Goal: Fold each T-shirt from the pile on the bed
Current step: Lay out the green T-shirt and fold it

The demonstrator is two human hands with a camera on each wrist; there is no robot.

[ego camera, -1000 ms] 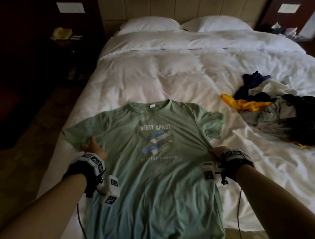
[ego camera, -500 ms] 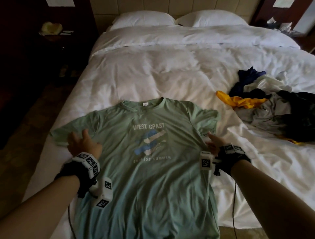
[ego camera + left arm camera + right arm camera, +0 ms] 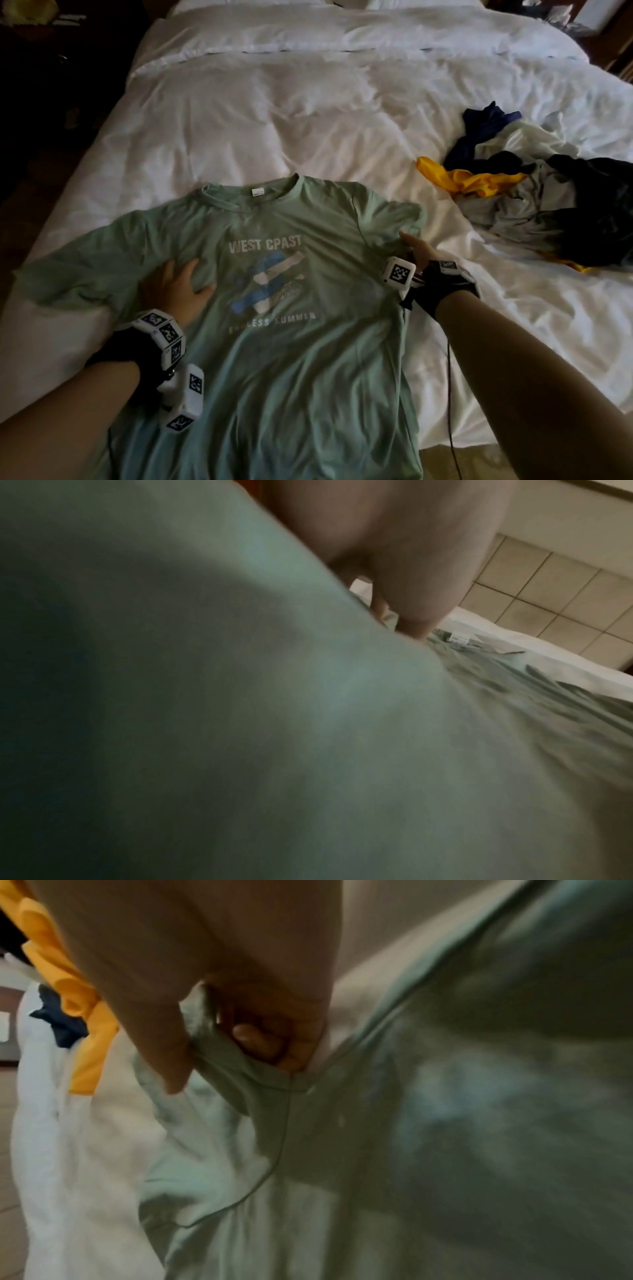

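One green T-shirt (image 3: 294, 342) lies face-up along the near edge of the bed (image 3: 274, 113), hem hanging over it; the pile (image 3: 548, 205) sits by the right edge. Left hand (image 3: 174, 287) presses flat, fingers spread, on the chest. Right hand (image 3: 416, 248) pinches the sleeve seam at the armpit. Thin, limp jersey probably wrinkles and drags easily, so shoulder seam and hem look the best holds.
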